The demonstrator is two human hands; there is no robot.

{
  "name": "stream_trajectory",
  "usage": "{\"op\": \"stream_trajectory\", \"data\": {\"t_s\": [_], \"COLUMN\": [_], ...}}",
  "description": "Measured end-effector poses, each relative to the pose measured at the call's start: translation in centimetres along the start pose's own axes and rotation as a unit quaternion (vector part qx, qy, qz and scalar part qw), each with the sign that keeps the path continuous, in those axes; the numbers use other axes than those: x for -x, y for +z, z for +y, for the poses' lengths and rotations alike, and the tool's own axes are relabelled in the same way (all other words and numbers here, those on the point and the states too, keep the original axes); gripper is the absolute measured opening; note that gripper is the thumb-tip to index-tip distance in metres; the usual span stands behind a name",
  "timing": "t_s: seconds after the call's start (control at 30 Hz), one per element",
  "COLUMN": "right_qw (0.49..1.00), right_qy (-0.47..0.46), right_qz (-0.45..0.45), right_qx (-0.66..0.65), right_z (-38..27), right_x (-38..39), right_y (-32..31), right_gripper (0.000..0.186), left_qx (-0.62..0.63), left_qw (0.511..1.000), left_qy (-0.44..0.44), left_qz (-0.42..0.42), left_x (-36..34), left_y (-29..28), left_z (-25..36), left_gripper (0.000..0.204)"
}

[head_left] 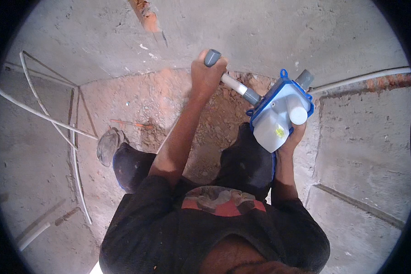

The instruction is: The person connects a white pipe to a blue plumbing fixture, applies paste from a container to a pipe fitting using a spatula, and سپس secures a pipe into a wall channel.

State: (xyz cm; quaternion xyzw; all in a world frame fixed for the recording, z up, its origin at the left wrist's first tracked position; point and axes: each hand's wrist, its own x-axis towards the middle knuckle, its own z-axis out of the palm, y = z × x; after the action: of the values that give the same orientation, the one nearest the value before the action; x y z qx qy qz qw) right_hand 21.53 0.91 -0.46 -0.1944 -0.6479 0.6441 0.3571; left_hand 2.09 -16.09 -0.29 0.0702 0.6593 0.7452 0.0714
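Observation:
My left hand (204, 73) is closed round the far end of a short white pipe (234, 83), by a grey elbow fitting (212, 57). Through a grey socket (251, 96), that pipe joins a fitting with a blue frame (268, 102) and white body (271, 127), which has a white round projection, a yellow-green patch and a grey pipe stub (305, 78) at the top. My right hand (295, 136) grips this fitting from below on its right side, most fingers hidden behind it.
Bare grey plastered walls (360, 141) surround me, with a rubble-strewn floor (205, 137). Thin white conduits (41, 112) hang along the left; another conduit (365, 74) runs along the upper right. A thin orange-handled tool (141, 124) and a grey flattish object (107, 144) lie left of my legs.

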Motion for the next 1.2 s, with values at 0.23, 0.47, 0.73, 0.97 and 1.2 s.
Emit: {"op": "stream_trajectory", "data": {"t_s": [0.23, 0.47, 0.73, 0.97, 1.2], "right_qw": [0.976, 0.983, 0.994, 0.994, 0.997], "right_qy": [0.137, 0.118, 0.063, 0.068, 0.032], "right_qz": [0.027, 0.001, 0.017, -0.031, -0.045], "right_qx": [-0.169, -0.141, -0.089, -0.083, -0.050], "right_z": [-1.5, 0.8, 2.3, 0.8, 0.1], "right_x": [0.4, 0.0, -0.2, -0.7, -0.4], "right_y": [0.8, -0.9, -2.1, -1.5, 0.3], "right_gripper": [0.050, 0.052, 0.053, 0.043, 0.046], "left_qx": [-0.113, -0.089, -0.038, -0.024, 0.001], "left_qw": [0.977, 0.992, 0.996, 0.987, 0.996], "left_qy": [0.094, 0.066, 0.052, 0.065, 0.037], "left_qz": [-0.154, -0.054, 0.064, 0.148, 0.081], "left_x": [-1.5, -0.4, 1.5, 2.4, 2.0], "left_y": [-1.9, -0.9, -0.2, -0.4, -1.5], "left_z": [3.8, 2.8, 1.1, -1.2, 0.0], "left_gripper": [0.025, 0.019, 0.016, 0.014, 0.015]}}
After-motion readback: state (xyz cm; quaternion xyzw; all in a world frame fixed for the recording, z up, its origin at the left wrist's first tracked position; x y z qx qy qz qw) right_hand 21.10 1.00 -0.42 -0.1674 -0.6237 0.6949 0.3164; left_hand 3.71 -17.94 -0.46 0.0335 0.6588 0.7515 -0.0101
